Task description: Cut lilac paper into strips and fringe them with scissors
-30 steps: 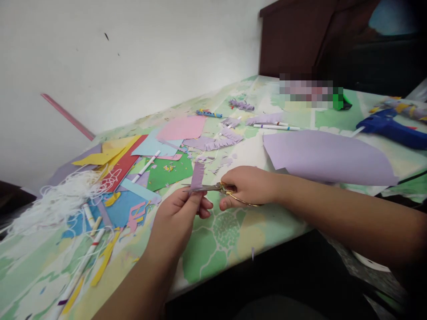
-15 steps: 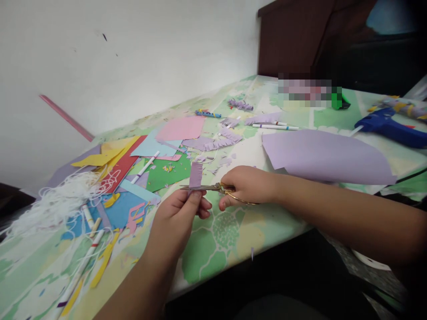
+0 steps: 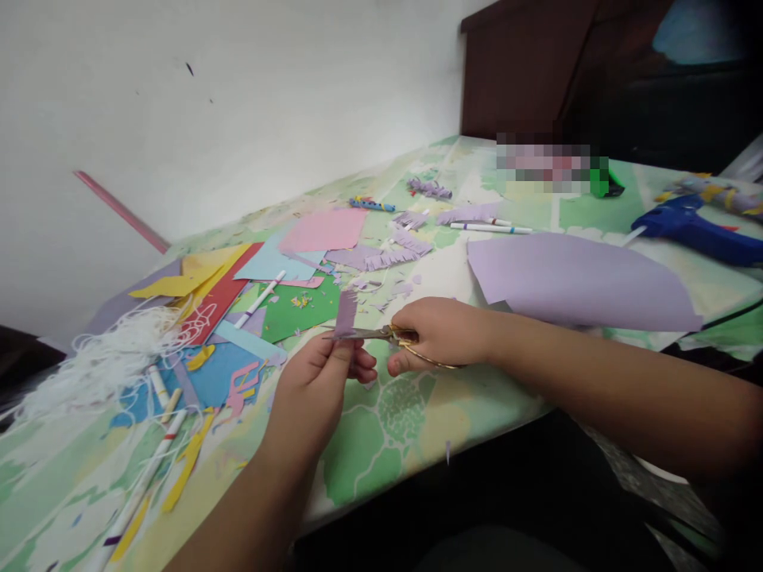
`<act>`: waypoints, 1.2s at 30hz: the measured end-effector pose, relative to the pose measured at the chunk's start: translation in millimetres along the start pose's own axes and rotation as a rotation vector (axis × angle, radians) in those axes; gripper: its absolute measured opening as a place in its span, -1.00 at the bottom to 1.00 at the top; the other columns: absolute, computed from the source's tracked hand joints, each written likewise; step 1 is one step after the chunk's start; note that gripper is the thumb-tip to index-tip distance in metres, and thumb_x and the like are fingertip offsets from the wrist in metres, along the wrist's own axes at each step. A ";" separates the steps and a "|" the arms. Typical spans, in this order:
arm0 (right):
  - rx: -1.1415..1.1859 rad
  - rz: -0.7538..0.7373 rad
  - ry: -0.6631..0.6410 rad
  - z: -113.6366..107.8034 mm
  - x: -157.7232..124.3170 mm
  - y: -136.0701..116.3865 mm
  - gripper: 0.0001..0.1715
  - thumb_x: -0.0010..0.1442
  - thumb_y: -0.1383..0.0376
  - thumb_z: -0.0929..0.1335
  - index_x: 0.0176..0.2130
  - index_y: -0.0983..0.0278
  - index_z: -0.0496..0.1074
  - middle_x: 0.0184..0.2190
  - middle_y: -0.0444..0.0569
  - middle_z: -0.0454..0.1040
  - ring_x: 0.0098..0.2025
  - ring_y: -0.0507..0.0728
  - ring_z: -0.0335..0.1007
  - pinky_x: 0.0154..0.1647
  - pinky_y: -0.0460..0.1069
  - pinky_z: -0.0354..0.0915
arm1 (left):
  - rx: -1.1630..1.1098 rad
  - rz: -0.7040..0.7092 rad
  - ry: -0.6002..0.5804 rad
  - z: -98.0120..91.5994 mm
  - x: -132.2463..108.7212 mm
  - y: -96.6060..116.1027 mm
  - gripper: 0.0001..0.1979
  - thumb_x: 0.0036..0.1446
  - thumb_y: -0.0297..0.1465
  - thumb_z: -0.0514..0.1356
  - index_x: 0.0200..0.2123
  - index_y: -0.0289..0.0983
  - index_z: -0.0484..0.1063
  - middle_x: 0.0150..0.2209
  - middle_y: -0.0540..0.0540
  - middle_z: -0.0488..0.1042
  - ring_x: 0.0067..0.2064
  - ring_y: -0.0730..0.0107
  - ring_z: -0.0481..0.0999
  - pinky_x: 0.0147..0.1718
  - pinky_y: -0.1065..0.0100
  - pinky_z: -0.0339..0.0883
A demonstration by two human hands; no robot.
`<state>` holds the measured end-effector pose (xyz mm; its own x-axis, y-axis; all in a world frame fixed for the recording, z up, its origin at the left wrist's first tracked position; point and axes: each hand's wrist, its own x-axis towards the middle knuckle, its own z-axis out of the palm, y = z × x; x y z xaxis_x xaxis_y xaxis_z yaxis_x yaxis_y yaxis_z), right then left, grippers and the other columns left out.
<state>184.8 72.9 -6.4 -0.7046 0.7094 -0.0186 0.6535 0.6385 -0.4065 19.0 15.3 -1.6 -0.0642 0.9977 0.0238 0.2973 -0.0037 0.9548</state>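
Observation:
My left hand (image 3: 319,375) pinches a narrow purple paper strip (image 3: 346,311) between thumb and fingers; small fringe cuts show along the strip's right edge. My right hand (image 3: 438,332) grips gold-handled scissors (image 3: 373,334), whose blades reach left across the strip just above my left thumb. The strip's lower end is hidden behind my thumb. Beyond my hands lie purple fringed strips (image 3: 399,256) and small purple scraps on the patterned tablecloth. To the right, a large curled sheet of purple paper (image 3: 584,278) rests near my right forearm.
White yarn (image 3: 119,357) lies tangled at left beside coloured papers, including a red sheet (image 3: 230,290) and a green sheet (image 3: 304,308). A marker (image 3: 492,228) lies farther back. At right is a blue glue gun (image 3: 691,226). The table's front edge runs below my hands.
The upper end of the purple strip has tilted slightly left, and the blades look a little wider apart. Both hands stay in nearly the same place.

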 end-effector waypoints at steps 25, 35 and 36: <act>-0.093 0.074 0.042 2.2 3.8 0.0 -0.34 -0.17 -0.21 0.14 -0.52 0.31 0.35 -0.65 -0.08 0.29 -0.61 -0.02 0.06 -0.61 -0.12 -0.14 | 0.002 -0.050 -0.031 0.8 1.7 -1.8 -0.82 -0.04 -0.30 0.06 -0.47 -0.31 0.33 -0.57 0.02 0.38 -0.56 0.49 0.39 -0.52 0.40 0.29; -0.012 0.053 0.006 1.8 1.0 -0.4 -0.34 -0.16 -0.20 0.13 -0.49 0.32 0.35 -0.62 -0.08 0.29 -0.60 -0.02 0.06 -0.61 -0.12 -0.14 | 0.122 0.023 0.001 -0.6 0.3 0.6 -0.82 -0.03 -0.30 0.04 -0.54 -0.26 0.32 -0.62 0.08 0.33 -0.57 0.54 0.34 -0.51 0.46 0.23; -0.016 0.050 0.006 2.2 1.4 -0.5 -0.33 -0.16 -0.20 0.13 -0.49 0.32 0.35 -0.62 -0.08 0.29 -0.60 -0.02 0.06 -0.61 -0.12 -0.14 | 0.121 0.019 0.001 -0.3 0.3 0.7 -0.82 -0.03 -0.30 0.04 -0.54 -0.26 0.31 -0.62 0.09 0.33 -0.57 0.55 0.34 -0.52 0.46 0.23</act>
<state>182.9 72.9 -8.2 -0.6691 0.7424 -0.0335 0.6925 0.6065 -0.3907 18.9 15.6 -0.8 -0.0580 0.9974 0.0417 0.4116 -0.0142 0.9112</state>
